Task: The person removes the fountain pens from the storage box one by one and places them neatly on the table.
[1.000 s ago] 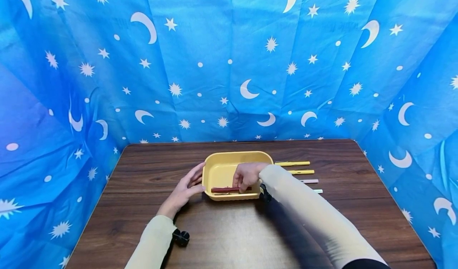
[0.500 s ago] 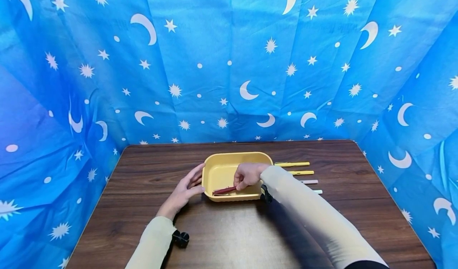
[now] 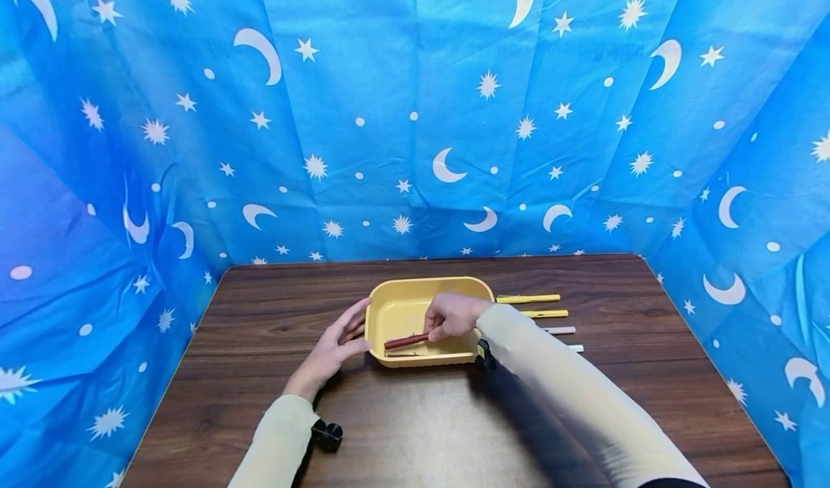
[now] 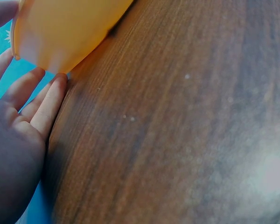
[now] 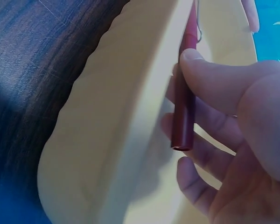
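Note:
A yellow plastic bin (image 3: 428, 362) with rounded corners stands at the back middle of the table. My left hand (image 3: 333, 347) steadies its left end; the left wrist view has the fingers (image 4: 49, 105) extended, tips against the bin wall. Inside the bin, my right hand (image 3: 454, 313) pinches a dark red pen (image 3: 406, 341) by its right part. From the right wrist, the pen (image 5: 183, 112) lies between thumb and fingers, its wire clip further along. The pen slants, left end lower, over a thin light-coloured strip (image 3: 400, 354) near the front wall.
Two yellow pens (image 3: 532, 298), a pale pink pen (image 3: 561, 330) and a white pen (image 3: 576, 348) lie right of the bin, partly behind the right sleeve (image 3: 551, 380). A blue star-and-moon curtain (image 3: 389, 113) encloses the brown table (image 3: 259, 308).
The red pen's right end has risen from nearly flat near the bin's floor, and the pen now tilts in my right hand. My left hand has stayed at the bin's left end.

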Action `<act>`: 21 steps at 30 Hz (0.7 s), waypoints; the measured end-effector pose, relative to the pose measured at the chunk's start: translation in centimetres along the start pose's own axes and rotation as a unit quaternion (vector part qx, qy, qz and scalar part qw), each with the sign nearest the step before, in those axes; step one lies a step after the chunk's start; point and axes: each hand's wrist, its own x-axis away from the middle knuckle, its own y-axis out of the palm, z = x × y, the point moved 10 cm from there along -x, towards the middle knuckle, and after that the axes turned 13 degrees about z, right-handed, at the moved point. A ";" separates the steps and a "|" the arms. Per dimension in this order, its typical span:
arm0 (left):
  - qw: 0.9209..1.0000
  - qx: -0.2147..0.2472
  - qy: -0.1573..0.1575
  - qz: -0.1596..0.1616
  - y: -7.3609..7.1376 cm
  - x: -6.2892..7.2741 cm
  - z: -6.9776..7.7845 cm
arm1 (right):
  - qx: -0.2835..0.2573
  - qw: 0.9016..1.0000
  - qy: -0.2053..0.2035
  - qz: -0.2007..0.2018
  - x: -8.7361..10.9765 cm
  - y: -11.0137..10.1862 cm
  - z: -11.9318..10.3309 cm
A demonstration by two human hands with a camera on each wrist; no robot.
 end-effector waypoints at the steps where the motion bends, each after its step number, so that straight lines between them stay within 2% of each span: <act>1: 1.000 0.000 -0.001 0.001 0.0 0.0 0.0 | -0.003 1.000 -0.003 0.006 0.1 -0.1 0.0; 13: 1.000 -0.004 0.007 0.005 -0.1 0.1 0.0 | -0.043 0.994 -0.051 0.087 1.9 -2.6 -0.5; 21: 1.000 0.000 -0.003 0.006 -0.1 0.1 -0.1 | -0.067 0.988 -0.057 0.127 3.6 -4.0 -0.4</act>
